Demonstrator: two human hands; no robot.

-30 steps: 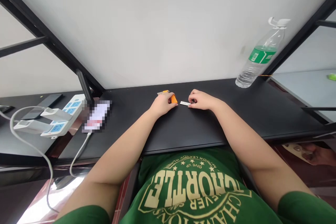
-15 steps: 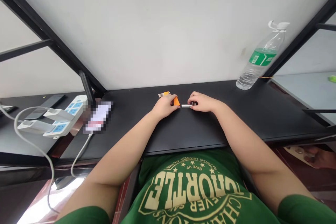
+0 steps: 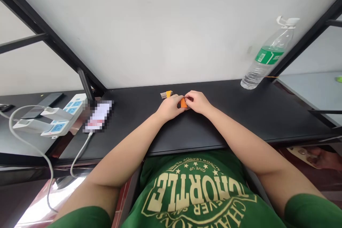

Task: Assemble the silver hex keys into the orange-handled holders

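Orange piece (image 3: 183, 103) on or just above the table (image 3: 192, 131), between both hands. Left hand (image 3: 171, 107) closed on its left side, thumb and fingers pinching. Right hand (image 3: 198, 102) at its right side, fingers narrow, pinching a striped piece (image 3: 188, 108), mostly covered. Second orange piece (image 3: 169, 94) with thin pale strips (image 3: 163, 95), left of and beyond the first; can't tell if joined. Far left of the orange piece: phone (image 3: 98, 114), blurred, then power strip (image 3: 75, 104) with chargers. Far right of it: clear bottle (image 3: 263, 58), green label, by the wall.
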